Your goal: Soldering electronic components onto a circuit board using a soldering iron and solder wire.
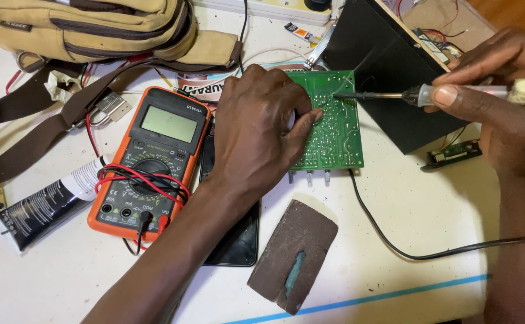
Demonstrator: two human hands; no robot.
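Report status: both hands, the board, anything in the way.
Left hand flat on green circuit board, pinning it. Right hand grips soldering iron, tip on the board. Orange multimeter and black cord lie alongside, not blocking.

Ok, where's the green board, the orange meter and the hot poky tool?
Green board (341, 141): head view, on its bare lower right part.
Orange meter (167, 124): head view, on its grey screen.
Soldering iron (375, 95): head view, on its metal shaft, held by the right hand (496, 114).
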